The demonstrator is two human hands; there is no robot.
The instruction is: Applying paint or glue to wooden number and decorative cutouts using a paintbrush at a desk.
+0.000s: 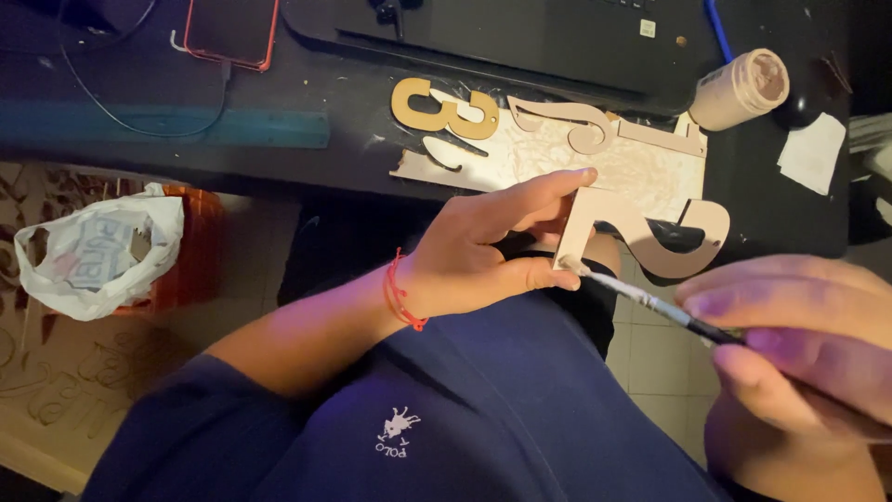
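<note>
A dark desk is running across the top of the head view, above a pale tiled floor and the person's dark blue clothing. Near the desk's front edge a thin wooden sheet with cut-out shapes is lying flat, and a gold-coloured wooden number is resting at its left end. Toward the right end of the desk a small jar is lying on its side, with a white paper scrap just beside it. A red-rimmed phone is sitting near the back edge on the left. Below the desk, at left, a white plastic bag is lining an orange bin.

The left hand is clamped on a bare wooden number, holding it in front of the desk's edge, thumb below and fingers above. The right hand is pinching a thin paintbrush, whose tip is touching the number's lower left corner.
</note>
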